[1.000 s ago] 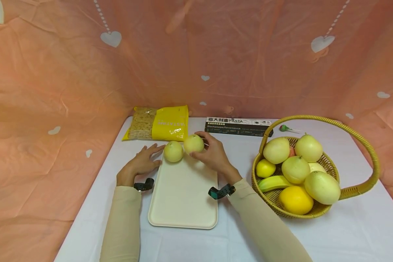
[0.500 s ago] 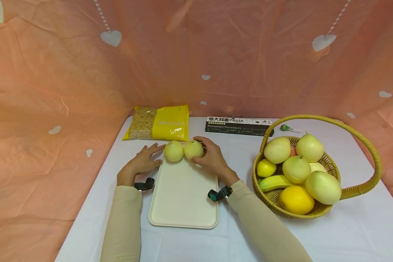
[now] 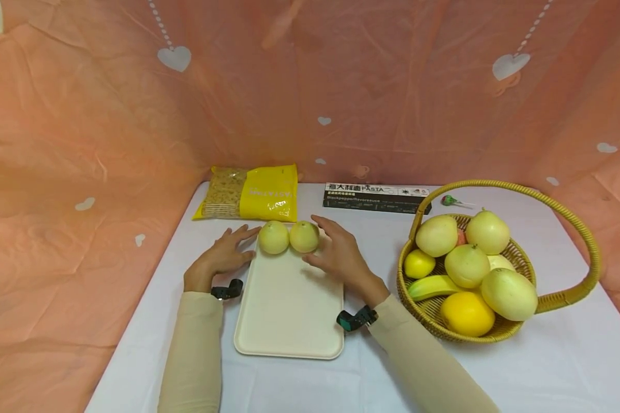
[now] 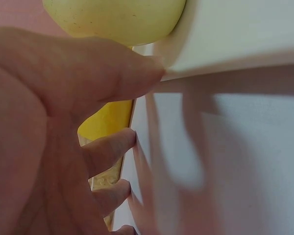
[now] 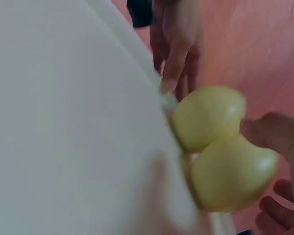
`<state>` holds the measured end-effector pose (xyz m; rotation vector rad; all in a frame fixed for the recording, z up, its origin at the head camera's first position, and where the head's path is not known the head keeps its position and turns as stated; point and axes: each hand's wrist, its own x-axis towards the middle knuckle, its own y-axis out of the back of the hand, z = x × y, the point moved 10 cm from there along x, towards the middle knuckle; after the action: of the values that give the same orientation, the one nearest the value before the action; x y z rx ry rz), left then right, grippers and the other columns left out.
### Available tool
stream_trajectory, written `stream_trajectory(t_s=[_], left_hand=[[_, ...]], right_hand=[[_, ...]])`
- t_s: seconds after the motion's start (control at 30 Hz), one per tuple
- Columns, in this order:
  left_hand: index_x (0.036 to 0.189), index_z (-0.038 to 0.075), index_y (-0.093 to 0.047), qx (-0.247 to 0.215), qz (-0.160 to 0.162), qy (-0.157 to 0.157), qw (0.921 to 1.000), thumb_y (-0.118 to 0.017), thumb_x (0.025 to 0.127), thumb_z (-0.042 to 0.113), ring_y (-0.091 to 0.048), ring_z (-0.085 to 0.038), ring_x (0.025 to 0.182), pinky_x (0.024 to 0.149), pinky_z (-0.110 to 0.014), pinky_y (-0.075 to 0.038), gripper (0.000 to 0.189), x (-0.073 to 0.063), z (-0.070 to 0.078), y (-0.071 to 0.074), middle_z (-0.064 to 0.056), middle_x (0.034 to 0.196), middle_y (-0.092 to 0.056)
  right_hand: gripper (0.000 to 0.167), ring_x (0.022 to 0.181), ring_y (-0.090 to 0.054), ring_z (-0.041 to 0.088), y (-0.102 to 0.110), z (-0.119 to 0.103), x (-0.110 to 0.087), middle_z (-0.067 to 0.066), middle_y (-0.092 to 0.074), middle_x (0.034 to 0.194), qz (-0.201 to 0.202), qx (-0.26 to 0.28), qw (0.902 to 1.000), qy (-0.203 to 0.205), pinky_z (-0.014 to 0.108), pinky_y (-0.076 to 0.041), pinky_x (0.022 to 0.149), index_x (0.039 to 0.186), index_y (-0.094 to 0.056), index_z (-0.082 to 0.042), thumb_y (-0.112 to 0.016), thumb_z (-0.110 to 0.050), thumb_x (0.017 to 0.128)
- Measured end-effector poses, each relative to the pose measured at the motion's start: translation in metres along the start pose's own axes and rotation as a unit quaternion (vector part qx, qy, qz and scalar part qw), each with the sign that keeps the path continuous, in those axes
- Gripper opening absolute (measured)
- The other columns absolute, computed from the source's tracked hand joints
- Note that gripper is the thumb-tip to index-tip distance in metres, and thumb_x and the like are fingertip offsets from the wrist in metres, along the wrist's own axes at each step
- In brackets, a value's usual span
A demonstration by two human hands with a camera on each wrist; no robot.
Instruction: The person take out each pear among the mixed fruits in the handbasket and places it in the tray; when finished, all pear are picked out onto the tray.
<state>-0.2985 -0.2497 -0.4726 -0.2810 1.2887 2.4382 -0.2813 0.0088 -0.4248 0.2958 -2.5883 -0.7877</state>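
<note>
Head view: right hand [image 3: 344,255], fingers spread, gripping nothing, beside right-side pear [image 3: 303,237]; left hand [image 3: 221,258], fingers loose, at tray [image 3: 289,321]. Pear likely firm, slick; cup its sides.

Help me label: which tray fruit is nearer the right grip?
The head view's right fruit, beside the right grip; the other fruit sits nearer the left grip.

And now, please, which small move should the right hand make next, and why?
Probably, lift the right hand toward the basket: its fingers look open, two pale fruits sit side by side at the far end of the tray, and similar ones lie in the basket.
</note>
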Motion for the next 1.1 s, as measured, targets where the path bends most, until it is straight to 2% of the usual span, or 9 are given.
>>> stream_trajectory(t_s=[0.13,0.3,0.47,0.53,0.7,0.8,0.9,1.0,1.1], left_hand=[[0.173,0.024,-0.037,-0.001,0.000,0.000,1.0000,-0.063,0.106,0.026,0.003,-0.055,0.168,0.127,-0.084,0.000,0.072,0.000,0.001,0.000,-0.019,0.184,-0.016],[0.173,0.023,-0.037,0.001,0.000,-0.005,1.0000,-0.063,0.106,0.026,0.003,-0.057,0.167,0.127,-0.084,-0.001,0.072,-0.001,0.003,0.002,-0.021,0.183,-0.016],[0.173,0.022,-0.037,-0.002,0.000,-0.005,1.0000,-0.063,0.106,0.025,0.003,-0.057,0.167,0.127,-0.084,0.000,0.072,-0.002,0.004,0.001,-0.021,0.183,-0.016],[0.173,0.022,-0.037,-0.005,-0.001,-0.002,1.0000,-0.063,0.106,0.025,0.004,-0.056,0.168,0.127,-0.084,0.000,0.072,-0.001,0.003,0.001,-0.020,0.183,-0.016],[0.173,0.023,-0.037,-0.013,0.001,-0.003,0.9999,-0.064,0.106,0.024,0.004,-0.055,0.168,0.127,-0.083,0.001,0.072,-0.002,0.004,0.001,-0.020,0.184,-0.016],[0.172,0.020,-0.038,-0.007,0.002,-0.010,0.9999,-0.064,0.105,0.022,0.003,-0.058,0.167,0.127,-0.083,0.000,0.072,-0.002,0.005,0.002,-0.022,0.183,-0.017],[0.172,0.019,-0.037,0.002,0.002,-0.014,0.9999,-0.064,0.105,0.022,0.002,-0.060,0.166,0.126,-0.085,-0.001,0.072,-0.002,0.005,0.002,-0.025,0.182,-0.017],[0.173,0.019,-0.036,0.005,0.000,-0.014,0.9999,-0.063,0.105,0.022,0.002,-0.061,0.166,0.126,-0.086,-0.001,0.073,-0.002,0.005,0.002,-0.025,0.182,-0.017],[0.173,0.020,-0.036,0.001,-0.003,-0.010,0.9999,-0.063,0.106,0.023,0.003,-0.059,0.166,0.125,-0.086,-0.001,0.072,-0.002,0.005,0.001,-0.024,0.182,-0.016]], right_hand=[[0.091,0.140,-0.064,0.033,0.022,-0.023,-0.023,0.010,-0.062,0.160,-0.008,0.020,0.9993,0.032,0.053,-0.053,0.119,0.161,-0.056,-0.013,-0.098,-0.026,0.081],[0.093,0.140,-0.066,0.029,0.064,-0.051,-0.058,0.006,-0.062,0.160,-0.011,0.022,0.9970,0.073,0.050,-0.054,0.118,0.162,-0.055,-0.018,-0.099,-0.026,0.081],[0.094,0.140,-0.066,0.024,0.115,-0.057,-0.094,0.005,-0.066,0.156,0.012,-0.012,0.9967,0.079,0.025,-0.048,0.121,0.160,-0.058,-0.019,-0.102,-0.020,0.077],[0.095,0.141,-0.064,0.016,0.136,-0.056,-0.109,0.006,-0.067,0.155,0.029,-0.041,0.9955,0.080,0.015,-0.043,0.119,0.159,-0.060,-0.017,-0.103,-0.017,0.074],[0.102,0.142,-0.053,-0.010,0.192,-0.048,-0.143,0.003,-0.069,0.152,0.079,-0.114,0.9888,0.056,0.004,-0.036,0.115,0.156,-0.063,-0.019,-0.106,-0.011,0.065],[0.107,0.142,-0.046,-0.018,0.222,-0.041,-0.162,0.007,-0.069,0.151,0.103,-0.144,0.9839,0.022,0.000,-0.031,0.114,0.157,-0.062,-0.024,-0.107,-0.009,0.061],[0.109,0.140,-0.042,-0.023,0.247,-0.034,-0.177,0.017,-0.070,0.148,0.112,-0.189,0.9756,0.001,-0.004,-0.027,0.111,0.157,-0.062,-0.025,-0.108,-0.013,0.059],[0.110,0.141,-0.062,0.007,0.262,-0.027,-0.187,0.024,-0.071,0.143,0.102,-0.246,0.9636,-0.017,-0.007,-0.023,0.104,0.158,-0.061,-0.022,-0.109,-0.024,0.059],[0.109,0.121,-0.072,0.042,0.266,-0.019,-0.192,0.027,-0.072,0.139,0.070,-0.291,0.9534,-0.036,-0.005,-0.028,0.094,0.159,-0.059,-0.015,-0.107,-0.033,0.063]])
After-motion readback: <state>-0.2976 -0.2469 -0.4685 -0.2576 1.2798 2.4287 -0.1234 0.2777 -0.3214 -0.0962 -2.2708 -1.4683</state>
